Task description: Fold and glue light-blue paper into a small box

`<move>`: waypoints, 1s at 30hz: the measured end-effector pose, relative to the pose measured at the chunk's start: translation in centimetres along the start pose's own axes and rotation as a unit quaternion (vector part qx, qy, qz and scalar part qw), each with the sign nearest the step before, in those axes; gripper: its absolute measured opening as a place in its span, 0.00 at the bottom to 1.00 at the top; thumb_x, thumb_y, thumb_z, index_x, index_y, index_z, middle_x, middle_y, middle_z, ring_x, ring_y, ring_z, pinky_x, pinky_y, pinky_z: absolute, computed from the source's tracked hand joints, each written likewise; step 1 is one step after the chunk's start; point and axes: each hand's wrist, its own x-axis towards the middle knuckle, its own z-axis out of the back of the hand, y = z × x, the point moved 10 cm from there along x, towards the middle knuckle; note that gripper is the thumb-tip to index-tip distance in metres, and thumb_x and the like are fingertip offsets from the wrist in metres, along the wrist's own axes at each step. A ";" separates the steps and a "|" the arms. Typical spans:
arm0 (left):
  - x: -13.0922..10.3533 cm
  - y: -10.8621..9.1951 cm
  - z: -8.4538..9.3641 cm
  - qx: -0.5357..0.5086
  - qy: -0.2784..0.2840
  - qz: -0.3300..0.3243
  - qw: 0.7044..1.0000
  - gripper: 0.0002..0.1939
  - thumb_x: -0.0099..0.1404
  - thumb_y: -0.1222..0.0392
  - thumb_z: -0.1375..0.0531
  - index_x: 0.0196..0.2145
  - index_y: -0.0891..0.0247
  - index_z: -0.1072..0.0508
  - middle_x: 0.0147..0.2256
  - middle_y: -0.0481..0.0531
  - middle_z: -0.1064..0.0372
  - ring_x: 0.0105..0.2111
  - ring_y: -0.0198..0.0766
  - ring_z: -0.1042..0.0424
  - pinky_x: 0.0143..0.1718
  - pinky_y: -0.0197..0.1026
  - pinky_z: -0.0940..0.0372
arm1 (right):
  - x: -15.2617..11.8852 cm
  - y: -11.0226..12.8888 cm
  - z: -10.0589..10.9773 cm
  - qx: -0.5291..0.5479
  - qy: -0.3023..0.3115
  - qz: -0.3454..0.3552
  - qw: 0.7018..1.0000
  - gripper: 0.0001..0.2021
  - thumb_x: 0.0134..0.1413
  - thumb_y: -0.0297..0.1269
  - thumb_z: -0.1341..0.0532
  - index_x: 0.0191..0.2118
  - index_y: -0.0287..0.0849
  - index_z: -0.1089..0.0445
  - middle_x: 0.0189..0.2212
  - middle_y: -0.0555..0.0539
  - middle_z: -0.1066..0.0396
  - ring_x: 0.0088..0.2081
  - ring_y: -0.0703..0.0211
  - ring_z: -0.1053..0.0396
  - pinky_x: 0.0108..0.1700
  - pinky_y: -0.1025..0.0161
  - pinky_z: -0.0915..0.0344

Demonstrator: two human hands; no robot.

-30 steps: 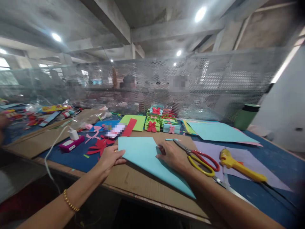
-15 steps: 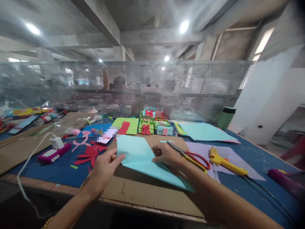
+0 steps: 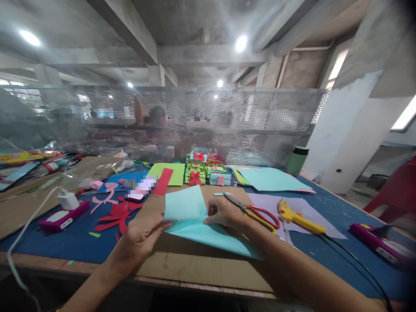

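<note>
A light-blue sheet of craft paper point(image 3: 186, 208) is held up over a brown cardboard sheet point(image 3: 182, 264), bent along a crease with its far part standing up. My left hand point(image 3: 143, 232) pinches its left edge between thumb and fingers. On the right side, my right hand point(image 3: 224, 212) grips the sheet with thumb and curled fingers, its lower part stretching under my right forearm. Just beyond that hand lie scissors point(image 3: 260, 216) with red and yellow handles, beside a small light-blue strip point(image 3: 222, 194).
Small green and blue paper baskets point(image 3: 201, 173) with bows stand at the back. A yellow glue gun point(image 3: 300, 220) with a black cord lies on lilac paper point(image 3: 328, 221) at right. Red cut-outs point(image 3: 117, 216), a phone point(image 3: 142, 189) and a purple power strip point(image 3: 63, 219) lie left.
The paper's far part has tilted and its crease shows more sharply. My left hand has turned and shifted slightly down along the edge. The whole view has swung a little to the right.
</note>
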 end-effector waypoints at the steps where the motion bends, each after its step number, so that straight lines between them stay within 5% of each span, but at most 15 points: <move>1: -0.1 0.3 0.1 -0.008 -0.005 0.015 1.000 0.10 0.63 0.56 0.37 0.26 0.59 0.21 0.20 0.47 0.34 0.21 0.34 0.38 0.27 0.34 0.43 | -0.1 -0.2 -0.3 -0.001 0.008 -0.006 1.000 0.16 0.65 0.43 0.38 0.52 0.39 0.30 0.49 0.44 0.29 0.46 0.54 0.27 0.47 0.51 0.28; 8: -1.1 4.8 0.2 -0.107 -0.052 0.205 0.972 0.16 0.60 0.45 0.36 0.34 0.62 0.21 0.22 0.45 0.31 0.22 0.35 0.36 0.23 0.33 0.43 | -0.1 -0.9 -1.7 0.030 0.036 -0.019 0.999 0.18 0.65 0.43 0.38 0.56 0.40 0.32 0.53 0.43 0.31 0.49 0.51 0.28 0.49 0.49 0.28; 12: -1.4 6.6 -0.3 -0.151 -0.055 0.248 0.955 0.23 0.58 0.41 0.35 0.39 0.64 0.21 0.21 0.44 0.32 0.21 0.34 0.36 0.21 0.32 0.44 | 0.4 -1.3 -2.0 0.042 0.029 -0.022 0.998 0.18 0.65 0.43 0.38 0.56 0.40 0.32 0.54 0.43 0.31 0.49 0.51 0.28 0.49 0.49 0.28; 17: -1.8 6.2 0.1 -0.134 -0.068 0.227 0.962 0.20 0.58 0.44 0.35 0.39 0.63 0.21 0.22 0.44 0.31 0.22 0.35 0.35 0.23 0.33 0.42 | 0.5 -1.2 -1.6 0.048 0.009 -0.021 0.999 0.18 0.65 0.42 0.38 0.56 0.41 0.33 0.54 0.42 0.31 0.49 0.51 0.29 0.49 0.49 0.28; 25: -1.2 1.9 0.8 -0.062 -0.053 0.107 0.991 0.08 0.60 0.54 0.36 0.28 0.58 0.20 0.24 0.49 0.27 0.27 0.40 0.28 0.32 0.36 0.35 | 0.5 -0.6 -0.9 0.059 0.032 -0.017 0.998 0.18 0.65 0.42 0.38 0.56 0.41 0.33 0.53 0.42 0.31 0.49 0.51 0.28 0.49 0.49 0.28; 30: -1.4 1.1 1.0 -0.038 -0.051 0.060 0.996 0.08 0.58 0.55 0.35 0.23 0.57 0.21 0.21 0.49 0.28 0.22 0.38 0.32 0.26 0.36 0.38 | 0.8 -1.6 -1.3 0.059 0.045 -0.034 0.997 0.17 0.65 0.43 0.38 0.55 0.41 0.31 0.54 0.43 0.31 0.49 0.50 0.29 0.49 0.49 0.28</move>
